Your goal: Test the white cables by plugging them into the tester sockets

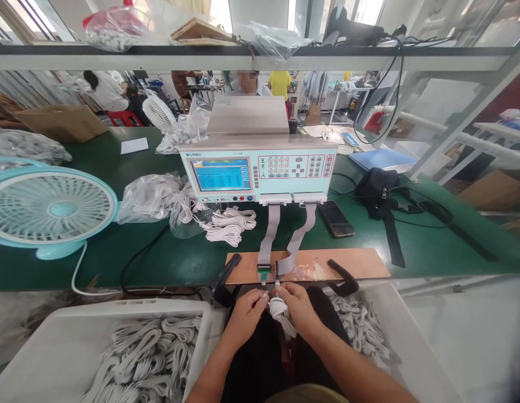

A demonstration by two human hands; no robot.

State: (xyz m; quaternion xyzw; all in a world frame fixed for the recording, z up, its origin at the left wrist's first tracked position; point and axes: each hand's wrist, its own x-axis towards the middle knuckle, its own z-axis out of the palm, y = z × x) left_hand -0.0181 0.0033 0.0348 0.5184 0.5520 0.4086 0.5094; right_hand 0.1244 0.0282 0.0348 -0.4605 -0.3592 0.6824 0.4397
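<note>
Coiled white cable, a rounded bundle of soft-looking loops, hangs between the two hands I am watching from afar, just short of the bench edge. On the right hand, thumb and finger are pinched together around a small pale plug at the cable's end. The left hand has its fingertips nearly meeting on what looks like the cable's other end, too small for me to make out fully.

Right ahead of the fingertips sits a small green circuit board; whether the right plug is seated in its connector, I cannot tell. I'd worry about a slanted push bending contacts, or the hanging coil's weight dragging a plug askew.

Beyond, flat grey ribbon cables with limp bends cross a coppery-tan flat board, clamped at both ends, toward a boxy pale-blue tester. A hard tug could strain those ribbons. Left of the grip, a white plastic bin holds tangled, cord-like bundles.
</note>
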